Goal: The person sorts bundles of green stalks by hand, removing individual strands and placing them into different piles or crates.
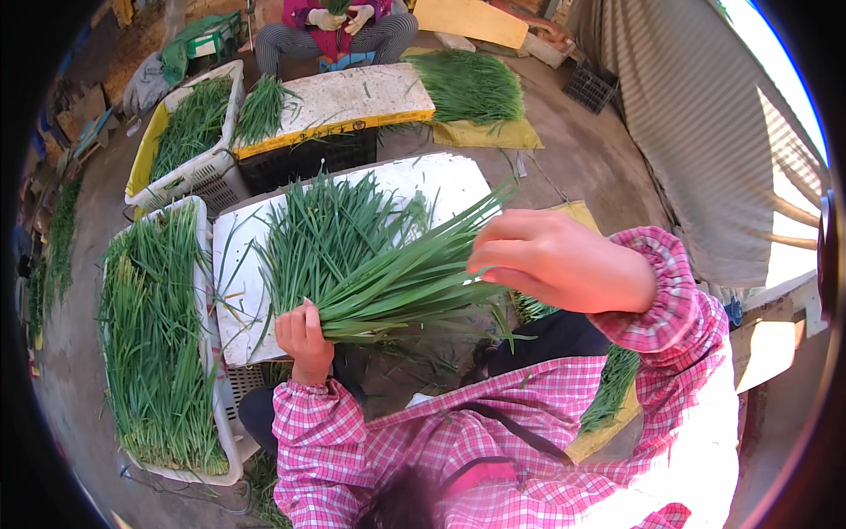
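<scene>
My left hand grips a bunch of long green leaves, probably garlic chives, at its base. The bunch slants up to the right, above the near edge of a white foam board. By the upper leaves is my right hand, fingers curled and thumb close to them; whether a leaf is pinched there I cannot tell. A loose pile of chives lies on the board behind the bunch.
At left, a white plastic crate is filled with chives; another crate stands behind it. Opposite me sits a person in gloves, behind a second foam board. More chives lie on yellow sheeting. A striped tarp hangs at right.
</scene>
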`<state>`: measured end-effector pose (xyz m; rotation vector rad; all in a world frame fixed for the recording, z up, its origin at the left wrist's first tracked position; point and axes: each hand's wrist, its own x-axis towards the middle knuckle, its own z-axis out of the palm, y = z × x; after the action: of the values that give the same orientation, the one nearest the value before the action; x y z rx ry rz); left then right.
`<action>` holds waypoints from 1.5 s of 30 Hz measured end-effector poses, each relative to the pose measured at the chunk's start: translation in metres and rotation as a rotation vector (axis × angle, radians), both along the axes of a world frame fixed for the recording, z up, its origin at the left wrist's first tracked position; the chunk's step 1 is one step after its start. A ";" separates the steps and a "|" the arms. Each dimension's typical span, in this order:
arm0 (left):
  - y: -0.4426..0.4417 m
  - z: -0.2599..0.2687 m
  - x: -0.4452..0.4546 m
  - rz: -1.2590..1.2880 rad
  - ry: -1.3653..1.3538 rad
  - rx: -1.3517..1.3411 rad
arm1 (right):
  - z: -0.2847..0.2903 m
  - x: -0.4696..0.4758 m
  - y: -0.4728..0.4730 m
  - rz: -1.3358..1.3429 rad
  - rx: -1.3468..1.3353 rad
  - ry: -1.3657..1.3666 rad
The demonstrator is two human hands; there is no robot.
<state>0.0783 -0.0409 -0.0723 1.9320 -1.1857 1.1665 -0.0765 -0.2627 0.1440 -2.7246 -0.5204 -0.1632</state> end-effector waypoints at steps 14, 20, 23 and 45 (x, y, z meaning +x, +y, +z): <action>-0.011 0.000 -0.004 0.002 0.112 0.107 | -0.085 0.053 -0.003 -0.234 0.116 -0.077; -0.014 -0.003 -0.006 0.018 0.152 0.159 | -0.102 0.064 -0.009 -0.269 0.317 0.046; -0.013 -0.002 -0.006 0.043 0.133 0.163 | -0.106 0.067 -0.007 -0.317 0.446 0.165; -0.021 -0.008 -0.009 0.050 0.171 0.305 | -0.110 0.060 0.016 -0.051 -0.211 -0.255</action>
<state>0.0690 -0.0618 -0.0807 2.2489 -1.2870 0.8621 -0.0163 -0.2464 0.0338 -2.9424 -0.5667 -0.5011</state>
